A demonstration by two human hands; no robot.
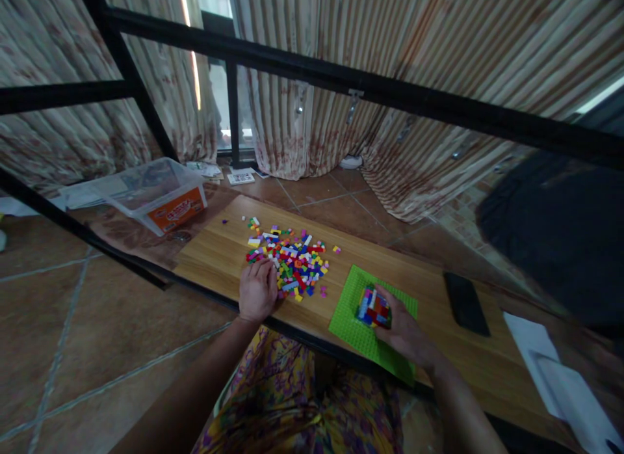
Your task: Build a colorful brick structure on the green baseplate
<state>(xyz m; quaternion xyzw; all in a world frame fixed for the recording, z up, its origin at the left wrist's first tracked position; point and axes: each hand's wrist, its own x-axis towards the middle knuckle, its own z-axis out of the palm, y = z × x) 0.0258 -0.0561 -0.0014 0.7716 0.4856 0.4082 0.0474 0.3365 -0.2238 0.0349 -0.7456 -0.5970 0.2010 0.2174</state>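
A loose pile of small colourful toy bricks [299, 259] lies on the wooden table. At the pile's near left edge my left hand [258, 288] rests with its fingers curled in. Whatever those fingers hold, if anything, is hidden. Right of the pile is a green studded baseplate [351, 325], set at an angle. On it stands a low block of joined toy bricks [374, 306] in mixed colours. My right hand [402, 327] grips this block from the right, thumb on the near side and fingers at the far side.
A black phone [465, 303] and white papers [550, 363] lie to the right on the wooden table [209, 262]. A clear plastic bin [163, 194] with an orange label stands beyond the left end. A black metal rail [312, 70] crosses in front, before striped curtains.
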